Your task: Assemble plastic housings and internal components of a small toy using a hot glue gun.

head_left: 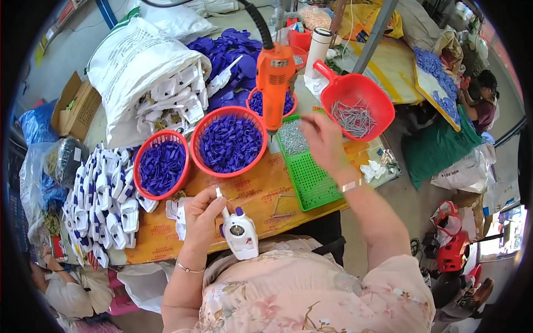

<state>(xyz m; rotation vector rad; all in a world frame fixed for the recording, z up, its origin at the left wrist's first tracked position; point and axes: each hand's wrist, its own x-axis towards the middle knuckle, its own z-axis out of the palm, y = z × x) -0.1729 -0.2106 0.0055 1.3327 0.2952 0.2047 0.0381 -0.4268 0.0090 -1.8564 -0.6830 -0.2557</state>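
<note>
My left hand (pixel 201 215) is closed around the thin neck of a white plastic housing (pixel 240 237), which has a purple knob and a round metal part in its face. The housing's wide end hangs near my lap at the table edge. Over the upper end of a green perforated tray (pixel 314 187), my right hand (pixel 323 141) has its fingers bent together beside a heap of small metal screws (pixel 293 137). What its fingertips pinch, if anything, is too small to make out. An orange electric screwdriver (pixel 275 83) hangs upright left of that hand.
Red baskets (pixel 230 145) of purple parts stand left of the screwdriver. A red scoop (pixel 366 102) of long metal pins lies beyond my right hand. White housings (pixel 102 200) pile up at the left, below a white sack (pixel 133 72). Other people sit at far right and lower left.
</note>
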